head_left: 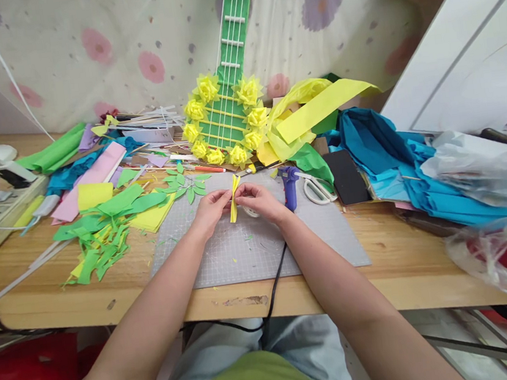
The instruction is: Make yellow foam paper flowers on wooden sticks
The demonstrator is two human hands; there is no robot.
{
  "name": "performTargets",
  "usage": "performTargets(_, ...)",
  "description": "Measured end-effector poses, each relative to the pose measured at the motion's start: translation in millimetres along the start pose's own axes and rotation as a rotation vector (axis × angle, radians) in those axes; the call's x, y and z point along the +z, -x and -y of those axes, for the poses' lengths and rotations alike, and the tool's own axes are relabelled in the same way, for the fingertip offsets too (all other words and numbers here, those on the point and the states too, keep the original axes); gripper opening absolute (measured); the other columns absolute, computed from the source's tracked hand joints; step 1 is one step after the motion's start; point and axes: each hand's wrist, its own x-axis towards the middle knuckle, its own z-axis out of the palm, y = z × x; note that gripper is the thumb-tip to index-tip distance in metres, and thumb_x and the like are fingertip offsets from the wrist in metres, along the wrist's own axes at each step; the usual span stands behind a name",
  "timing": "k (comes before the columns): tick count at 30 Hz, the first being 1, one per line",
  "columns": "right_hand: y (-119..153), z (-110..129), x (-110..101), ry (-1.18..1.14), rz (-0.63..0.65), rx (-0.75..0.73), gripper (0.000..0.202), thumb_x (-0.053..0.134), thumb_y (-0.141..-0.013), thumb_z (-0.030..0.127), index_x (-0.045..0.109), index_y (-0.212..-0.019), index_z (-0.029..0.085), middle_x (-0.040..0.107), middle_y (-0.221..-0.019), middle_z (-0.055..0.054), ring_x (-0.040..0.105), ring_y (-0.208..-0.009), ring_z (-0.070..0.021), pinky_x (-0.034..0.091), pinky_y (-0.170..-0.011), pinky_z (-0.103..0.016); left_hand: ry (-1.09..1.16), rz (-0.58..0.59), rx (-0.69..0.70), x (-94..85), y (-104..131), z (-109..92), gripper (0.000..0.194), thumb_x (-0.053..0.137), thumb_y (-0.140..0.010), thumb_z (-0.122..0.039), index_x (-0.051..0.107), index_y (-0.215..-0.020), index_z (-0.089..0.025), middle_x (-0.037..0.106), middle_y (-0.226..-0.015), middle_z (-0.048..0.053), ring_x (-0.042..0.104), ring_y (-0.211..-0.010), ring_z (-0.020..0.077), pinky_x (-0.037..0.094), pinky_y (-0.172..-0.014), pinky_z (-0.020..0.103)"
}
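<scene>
Fingers of the left hand [209, 214] and right hand [262, 202] pinch a gathered yellow paper strip [233, 210] between them — held near-upright above the gray gridded cutting mat [230, 264]. Both forearms extend forward, converging at the strip. Purple glue gun [289, 188]: just beside the right hand — nozzle lettering unreadable.

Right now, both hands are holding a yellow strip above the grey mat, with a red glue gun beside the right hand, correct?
Not quite: the head view shows a purple-blue glue gun, not a red one. The rest holds: it is beside the right hand, which holds the yellow strip together with the left hand above the grey mat.
</scene>
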Motion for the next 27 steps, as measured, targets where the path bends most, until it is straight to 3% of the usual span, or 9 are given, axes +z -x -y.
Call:
performTargets(7, -0.7, -1.0, 1.3, 0.104, -0.029, 0.020, 0.022, 0.062, -0.063, 0.034, 0.052, -0.070, 0.016, 0.051, -0.067, 0.004, 0.043, -0.062, -0.0077, 0.034, -0.062, -0.023, -0.072, -0.046, -0.020, 0.8, -0.4, 3.3, 0.035, 0.074, -0.052, -0.040, 0.068, -0.074, -0.013, 0.068, -0.072, 0.005, 0.061, -0.065, 0.0145, 0.049, -0.066, 0.029)
performTargets(12, 0.0, 4.2, -0.8, -0.096, -0.080, 0.231, 0.028, 0.060, -0.066, 0.043, 0.049, -0.067, 0.017, 0.048, -0.061, 0.006, 0.037, -0.053, -0.0050, 0.028, -0.052, -0.021, -0.106, -0.038, 0.016, 2.5, -0.3, 4.6, 0.029, 0.070, -0.058, -0.039, 0.069, -0.072, -0.013, 0.067, -0.066, 0.003, 0.062, -0.062, 0.0147, 0.050, -0.066, 0.030)
performTargets(18, 0.7, 4.9, -6.5, -0.389, -0.021, 0.406, 0.021, 0.066, -0.059, 0.028, 0.050, -0.068, 0.017, 0.046, -0.058, 0.006, 0.037, -0.049, -0.0041, 0.023, -0.045, -0.019, -0.110, -0.031, 0.030, 3.8, 2.2, 0.1, 0.025, 0.069, -0.059, -0.035, 0.069, -0.072, -0.014, 0.068, -0.066, 0.002, 0.062, -0.065, 0.0156, 0.050, -0.068, 0.030)
performTargets(27, -1.3, 1.1, -9.9, -0.431, -0.007, 0.429, 0.010, 0.058, -0.063, 0.019, 0.049, -0.063, 0.016, 0.041, -0.051, 0.007, 0.032, -0.043, -0.0034, 0.021, -0.042, -0.018, -0.090, 0.004, 0.024, 1.8, 1.7, 0.6, 0.029, 0.070, -0.057, -0.038, 0.068, -0.074, -0.014, 0.069, -0.070, 0.004, 0.063, -0.068, 0.0172, 0.050, -0.068, 0.031)
